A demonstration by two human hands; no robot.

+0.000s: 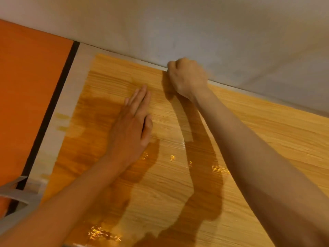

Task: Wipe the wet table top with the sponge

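Observation:
The wooden table top shines with wet streaks and puddles near its middle and front. My left hand lies flat on the wet wood, fingers straight and together, pointing away from me. My right hand is at the far edge of the table against the wall, with its fingers curled down in a fist. The sponge is hidden under that hand, so none of it shows. Both forearms reach in from the bottom of the view.
A grey wall runs along the table's far edge. On the left, a pale border strip and a black gap separate the table from an orange surface. A grey strap shows at the lower left.

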